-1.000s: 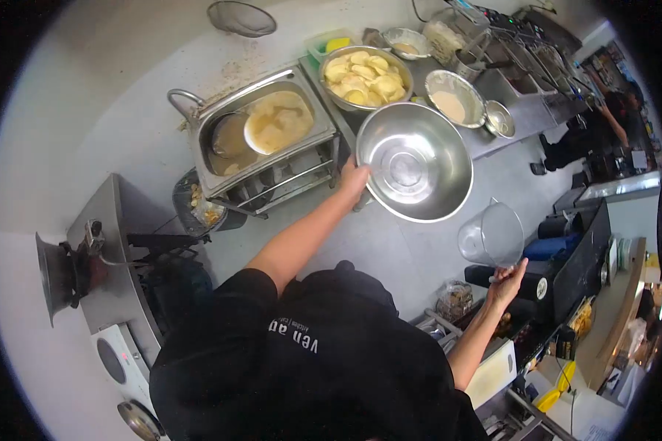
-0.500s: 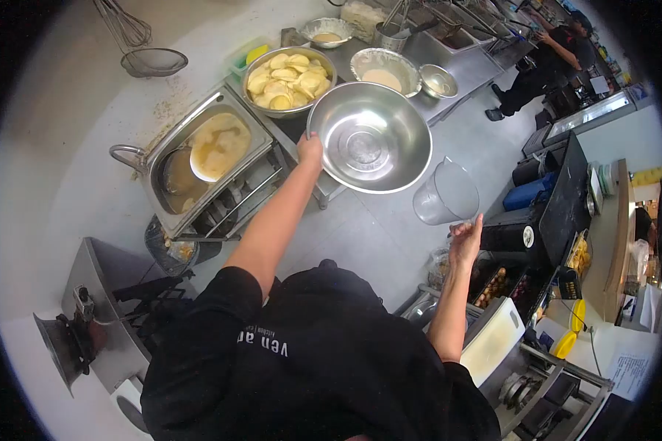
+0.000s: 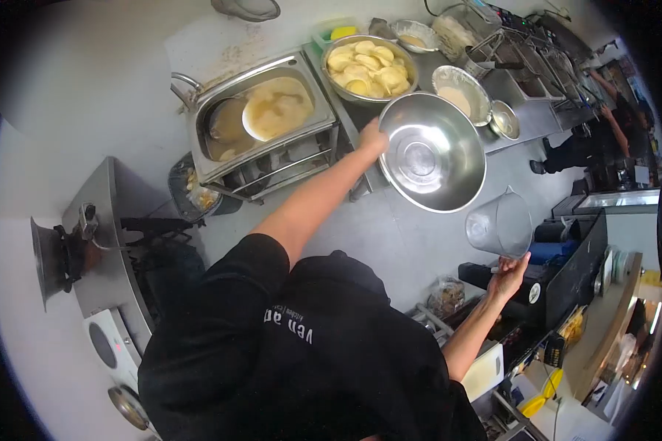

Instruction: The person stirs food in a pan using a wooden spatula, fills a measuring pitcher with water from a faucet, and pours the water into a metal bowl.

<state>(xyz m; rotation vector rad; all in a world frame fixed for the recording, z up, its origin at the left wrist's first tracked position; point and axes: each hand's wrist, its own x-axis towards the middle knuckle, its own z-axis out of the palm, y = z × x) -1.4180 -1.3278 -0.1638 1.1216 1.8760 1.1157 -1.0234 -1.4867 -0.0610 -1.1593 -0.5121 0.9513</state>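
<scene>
My left hand point(image 3: 373, 140) grips the rim of a large stainless steel mixing bowl point(image 3: 435, 158), which is tilted so that its bare, shiny inside shows. Over on the other side, my right hand point(image 3: 509, 278) is closed on the near end of a clear plastic jug point(image 3: 499, 224); the jug lies tipped in the air with nothing visible inside. Just beyond my left hand stands a steel bowl of peeled potatoes point(image 3: 371, 67). A floury bowl point(image 3: 463, 92) with pale batter or powder sits behind the mixing bowl.
At left is a steel sink point(image 3: 212, 173) with cloudy brown water and a submerged bowl. Below it stands a bin point(image 3: 187, 192) with scraps. A small metal bowl point(image 3: 504, 120) sits at the counter edge. Another person point(image 3: 599, 140) in dark clothes works at the far right.
The view has swung, shifting the sink, bowls and counter rightward in the picture. Both hands still hold the mixing bowl and the jug, at much the same distance apart.
</scene>
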